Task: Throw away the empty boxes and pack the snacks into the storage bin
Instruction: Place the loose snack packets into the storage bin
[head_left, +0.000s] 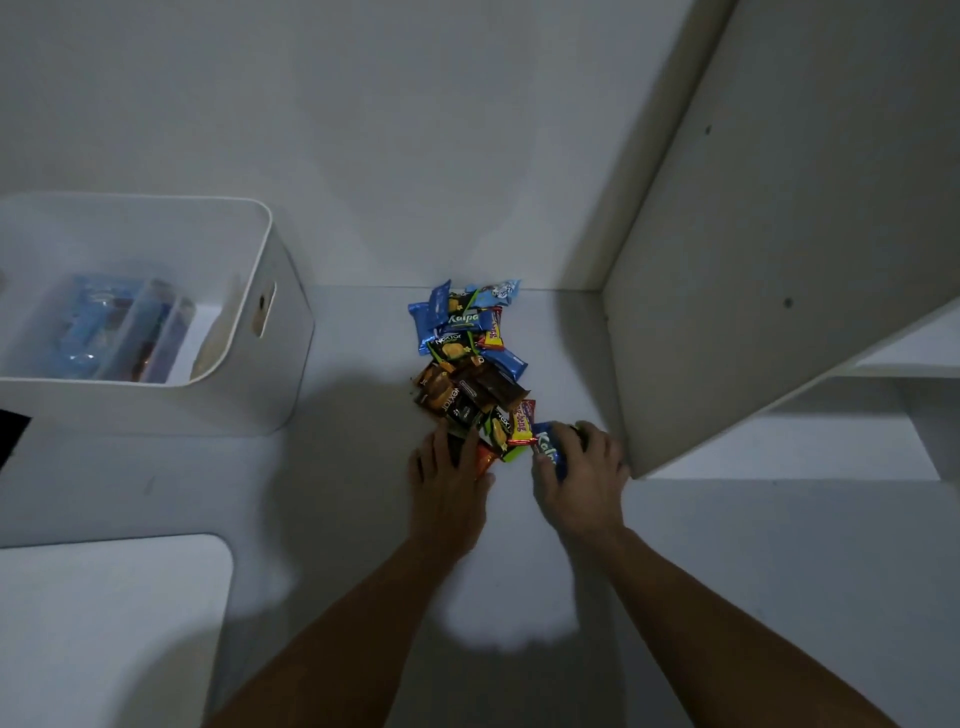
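Observation:
A pile of small snack packets (467, 358), blue, brown, green and red, lies on the white surface near the back wall. My left hand (451, 483) rests on the pile's near end, fingers over dark and orange packets (485, 460). My right hand (584, 478) is closed around a blue packet (546, 447) at the pile's near right corner. The white storage bin (270, 332) stands at the left, with several blue and clear packs inside.
A white cabinet panel (753, 260) rises close to the right of my right hand, with shelves behind it. A white rounded lid or board (104, 623) lies at the lower left. A dark object (10, 436) shows at the left edge.

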